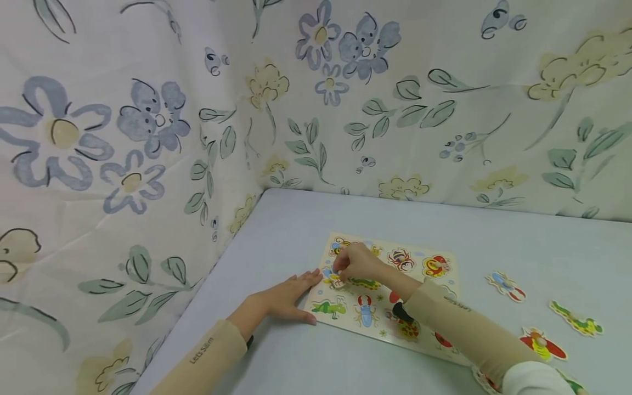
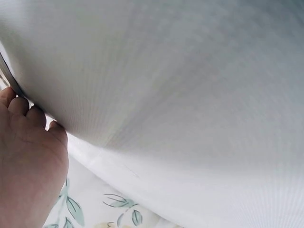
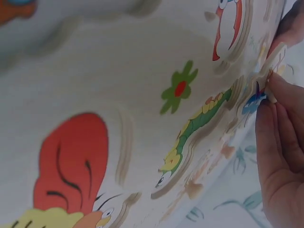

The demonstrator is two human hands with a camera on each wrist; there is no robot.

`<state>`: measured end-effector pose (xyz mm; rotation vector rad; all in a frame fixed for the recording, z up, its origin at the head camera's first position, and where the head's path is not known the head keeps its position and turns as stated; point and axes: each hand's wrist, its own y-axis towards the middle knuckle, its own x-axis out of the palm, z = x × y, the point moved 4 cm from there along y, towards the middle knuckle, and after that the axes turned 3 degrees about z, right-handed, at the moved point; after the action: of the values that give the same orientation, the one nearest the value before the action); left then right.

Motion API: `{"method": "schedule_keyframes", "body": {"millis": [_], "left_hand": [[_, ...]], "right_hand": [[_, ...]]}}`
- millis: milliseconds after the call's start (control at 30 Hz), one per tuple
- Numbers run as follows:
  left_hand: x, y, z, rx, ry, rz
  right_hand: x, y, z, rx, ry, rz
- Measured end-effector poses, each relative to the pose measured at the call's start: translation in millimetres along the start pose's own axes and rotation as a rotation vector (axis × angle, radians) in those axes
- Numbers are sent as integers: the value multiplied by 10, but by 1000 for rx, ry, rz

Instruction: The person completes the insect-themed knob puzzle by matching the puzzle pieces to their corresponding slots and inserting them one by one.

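A wooden insect puzzle board [image 1: 345, 296] with printed bugs lies on the table. My right hand [image 1: 360, 262] is over its left side, pinching a small blue-marked insect puzzle piece [image 3: 251, 103] between thumb and fingers. That piece is tilted against the board beside the printed green caterpillar [image 3: 194, 126]; fingers hide part of it. My left hand [image 1: 288, 296] lies with fingers extended and thumb spread at the board's left edge, touching it. In the left wrist view, the left hand's [image 2: 33, 156] fingertips meet the board's edge.
Loose pieces lie right of the board: a blue-and-red winged insect [image 1: 506, 286], a green caterpillar [image 1: 576, 318] and a red-and-yellow winged insect [image 1: 543, 344]. Others are partly hidden by the right sleeve [image 1: 459, 323]. A floral curtain [image 1: 395, 148] borders the table [image 1: 291, 230] behind and left.
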<state>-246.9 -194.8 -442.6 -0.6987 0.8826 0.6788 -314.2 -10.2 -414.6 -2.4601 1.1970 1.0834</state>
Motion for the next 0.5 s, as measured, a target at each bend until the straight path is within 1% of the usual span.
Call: {"method": "schedule_keyframes", "body": {"millis": [300,500], "left_hand": [[13,20,4,-14,-10,0],[16,22,-7,-41,-11,3]], "right_hand": [[98,82,12,55,-32,-6],[146,127,-25,35,-58,-23]]}}
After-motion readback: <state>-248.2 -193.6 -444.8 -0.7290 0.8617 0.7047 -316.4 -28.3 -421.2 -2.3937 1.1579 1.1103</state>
